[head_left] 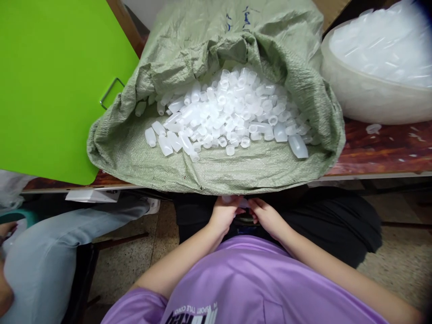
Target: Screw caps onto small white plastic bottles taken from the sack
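My left hand [225, 213] and my right hand [266, 215] meet in my lap, just below the table edge. Both are closed around a small translucent white plastic piece [241, 203], which their fingers mostly hide. Right above them a green woven sack [236, 171] lies open on the table, its mouth facing me. It holds a heap of several small translucent plastic bottles [229, 112].
A large white tub [367, 96] full of clear plastic pieces stands at the right on the wooden table [381, 153]. A bright green board [50, 81] covers the left. Another person's leg in light jeans [43, 256] sits at my left.
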`<state>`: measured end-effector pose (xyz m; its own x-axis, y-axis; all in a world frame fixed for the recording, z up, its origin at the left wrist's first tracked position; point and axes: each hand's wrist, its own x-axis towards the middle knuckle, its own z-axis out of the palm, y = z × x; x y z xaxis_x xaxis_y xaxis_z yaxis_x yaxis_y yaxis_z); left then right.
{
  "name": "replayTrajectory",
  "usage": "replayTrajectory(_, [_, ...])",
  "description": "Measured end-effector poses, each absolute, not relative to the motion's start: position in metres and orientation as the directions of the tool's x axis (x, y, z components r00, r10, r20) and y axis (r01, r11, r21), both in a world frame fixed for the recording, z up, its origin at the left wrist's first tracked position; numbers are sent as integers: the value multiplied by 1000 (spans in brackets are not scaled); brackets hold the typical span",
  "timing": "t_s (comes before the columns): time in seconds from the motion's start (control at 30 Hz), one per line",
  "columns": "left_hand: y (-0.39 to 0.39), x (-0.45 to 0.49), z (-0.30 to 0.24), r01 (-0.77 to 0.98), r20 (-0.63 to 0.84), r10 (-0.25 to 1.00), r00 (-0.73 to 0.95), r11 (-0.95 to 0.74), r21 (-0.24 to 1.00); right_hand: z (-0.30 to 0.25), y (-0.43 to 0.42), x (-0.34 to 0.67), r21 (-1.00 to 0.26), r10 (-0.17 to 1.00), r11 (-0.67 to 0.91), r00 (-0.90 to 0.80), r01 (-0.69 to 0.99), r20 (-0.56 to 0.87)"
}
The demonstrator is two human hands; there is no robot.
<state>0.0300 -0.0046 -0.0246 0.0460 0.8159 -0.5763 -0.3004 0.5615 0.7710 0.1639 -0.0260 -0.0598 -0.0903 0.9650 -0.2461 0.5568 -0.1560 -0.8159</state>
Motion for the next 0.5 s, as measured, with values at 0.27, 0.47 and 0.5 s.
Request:
replayTrajectory(0.27, [6,27,-32,-120,-519,854,27,519,847,13,-15,202,-787,904,51,-363,615,-225])
replayTrajectory(0.47, [-2,24,-28,-89,-544,838,30,545,834,91,31,194,-558,936,350,-312,753,165])
replayTrajectory(0.5, [-4,24,-28,-83,-551,833,42,553,829,93,47,191,-429,943,313,-222,847,249])
